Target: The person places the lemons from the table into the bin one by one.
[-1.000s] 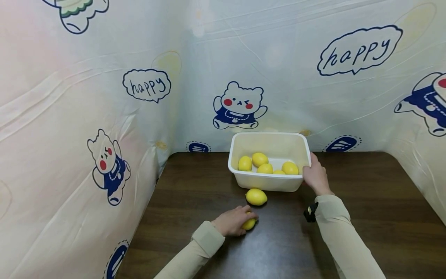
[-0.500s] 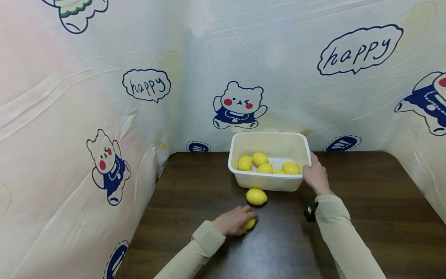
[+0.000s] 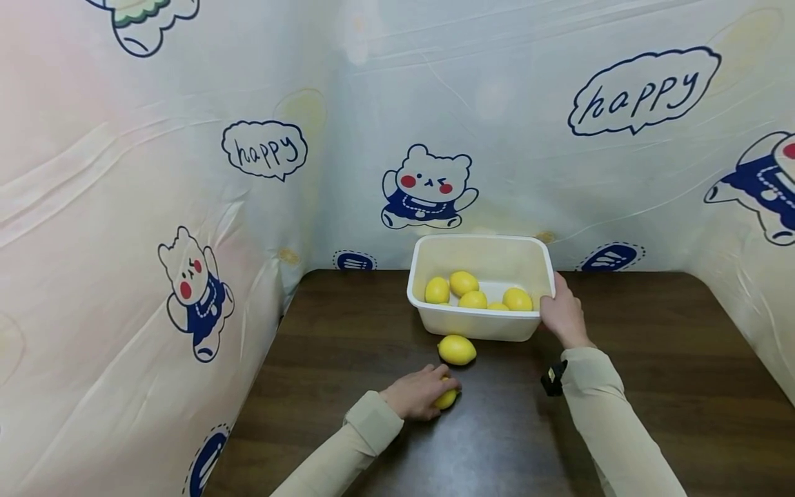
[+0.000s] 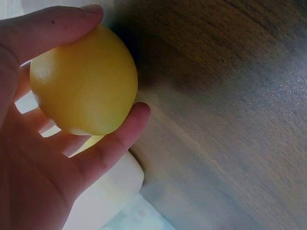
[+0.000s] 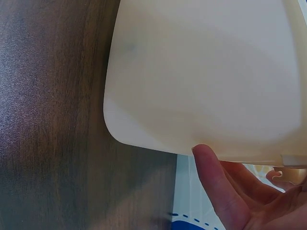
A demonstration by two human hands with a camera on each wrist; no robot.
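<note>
Near the middle of the table my left hand (image 3: 421,393) grips a yellow lemon (image 3: 445,399). In the left wrist view, thumb and fingers wrap around the sides of this lemon (image 4: 84,81). A second lemon (image 3: 457,351) lies on the wood just beyond it, in front of a white plastic bin (image 3: 475,324). Several lemons (image 3: 473,299) rest inside the bin. My right hand (image 3: 564,314) holds the bin by its right side, at the rim. The right wrist view shows the thumb (image 5: 216,187) along the bin's wall (image 5: 201,86), with the other fingers partly hidden behind the rim.
The dark wooden table (image 3: 335,324) ends just behind the bin at a pale printed cloth (image 3: 509,159) with cartoon bears. The cloth also hangs along the left and right sides. A small black device (image 3: 553,379) sits at the right wrist.
</note>
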